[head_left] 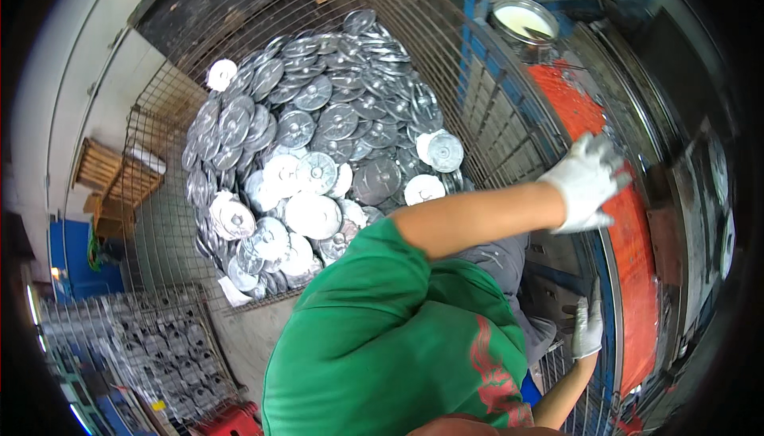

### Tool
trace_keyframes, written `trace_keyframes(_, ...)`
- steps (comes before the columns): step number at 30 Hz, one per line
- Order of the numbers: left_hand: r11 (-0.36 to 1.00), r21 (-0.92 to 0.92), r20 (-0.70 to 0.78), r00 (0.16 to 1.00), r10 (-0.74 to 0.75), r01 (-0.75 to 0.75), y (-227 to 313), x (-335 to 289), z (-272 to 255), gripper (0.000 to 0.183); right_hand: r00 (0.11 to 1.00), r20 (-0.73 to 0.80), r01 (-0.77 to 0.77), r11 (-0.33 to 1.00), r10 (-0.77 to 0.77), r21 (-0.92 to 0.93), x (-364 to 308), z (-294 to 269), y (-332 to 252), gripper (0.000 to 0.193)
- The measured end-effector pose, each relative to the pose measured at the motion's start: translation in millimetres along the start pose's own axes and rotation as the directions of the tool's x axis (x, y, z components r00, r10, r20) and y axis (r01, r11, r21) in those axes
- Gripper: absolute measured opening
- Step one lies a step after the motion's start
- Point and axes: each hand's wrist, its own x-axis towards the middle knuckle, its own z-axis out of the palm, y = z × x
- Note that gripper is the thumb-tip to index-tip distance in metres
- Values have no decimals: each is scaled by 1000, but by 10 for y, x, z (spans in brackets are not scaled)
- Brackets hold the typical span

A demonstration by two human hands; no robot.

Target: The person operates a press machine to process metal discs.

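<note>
While the left hand point(587, 185), gloved in white with its fingers spread and nothing visible in its grasp, is over the orange-red surface point(637, 293) on the right, the right hand point(588, 328) is nearer, fingers straight, beside the blue frame point(610, 297); whether it touches that, I cannot tell. Silver discs point(338, 121) lie heaped in a wire cage point(155, 157) to the left.

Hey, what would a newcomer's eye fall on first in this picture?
Probably the big heap of round, silver-grey metal discs inside the grey wire-mesh cage, left of centre. Next, likely the long, bright red surface at right, with the white-gloved left hand spread over its edge.
</note>
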Motion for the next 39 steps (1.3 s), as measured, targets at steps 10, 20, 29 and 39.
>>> trace_keyframes(10, -435, -377, -171, -523, -835, 818, -2385, -4472, 318, 71, 918, -29, 281, 701, -395, -655, 673, 49, 594, 40)
trace_keyframes(20, -715, -201, -313, -735, -601, 670, -2608, -5176, 244, 61, 852, -123, 422, 807, -508, -413, 833, 250, 516, 54)
trace_keyframes(29, -588, -12, -139, -584, -800, 809, -2718, -4931, 337, 75, 965, -201, -85, 528, -167, -845, 1051, 191, 538, 34)
trace_keyframes(39, -339, 102, 77, -347, -935, 935, -2739, -4863, 379, 61, 899, -222, 279, 884, -377, -375, 820, 381, 413, 74)
